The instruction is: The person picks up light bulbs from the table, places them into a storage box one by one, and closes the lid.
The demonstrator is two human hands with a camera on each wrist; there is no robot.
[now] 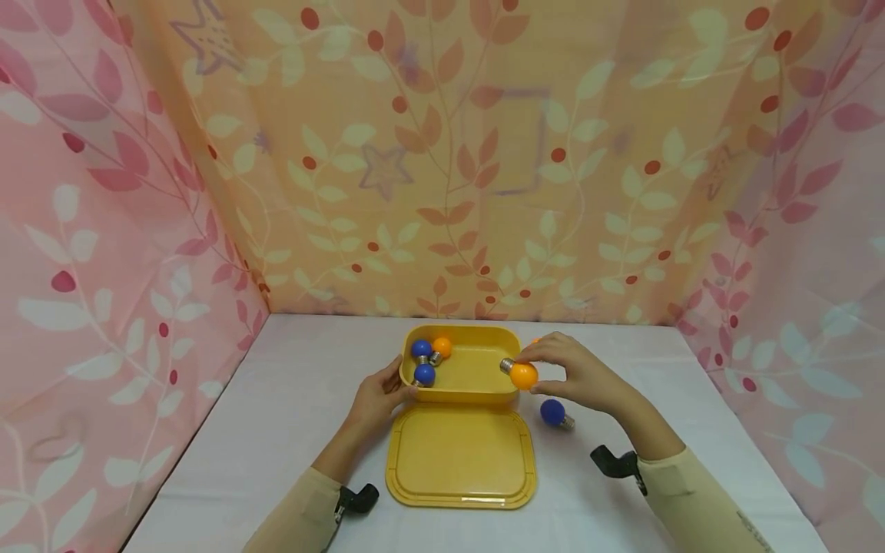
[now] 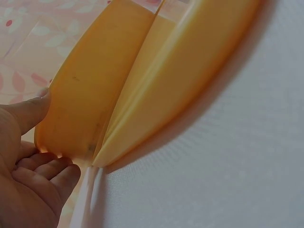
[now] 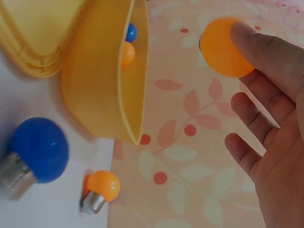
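Observation:
My right hand (image 1: 577,376) pinches an orange light bulb (image 1: 523,375) between thumb and fingers, its metal base pointing left over the right end of a yellow plastic box (image 1: 477,369). In the right wrist view the round orange bulb (image 3: 223,50) sits at the thumb tip, the other fingers spread apart. The left hand (image 1: 375,398) holds the box by its left end. Thumb (image 2: 35,111) and curled fingers (image 2: 50,173) take that end between them in the left wrist view. Inside the box's left part lie two blue bulbs (image 1: 425,375) and an orange bulb (image 1: 442,348).
A yellow lid (image 1: 461,457) lies flat in front of the box. On the white table (image 1: 332,369), a blue bulb (image 1: 553,412) rests right of the lid. Another orange bulb (image 3: 103,186) lies farther back, mostly hidden behind the right hand in the head view. Patterned cloth (image 1: 442,153) surrounds the table.

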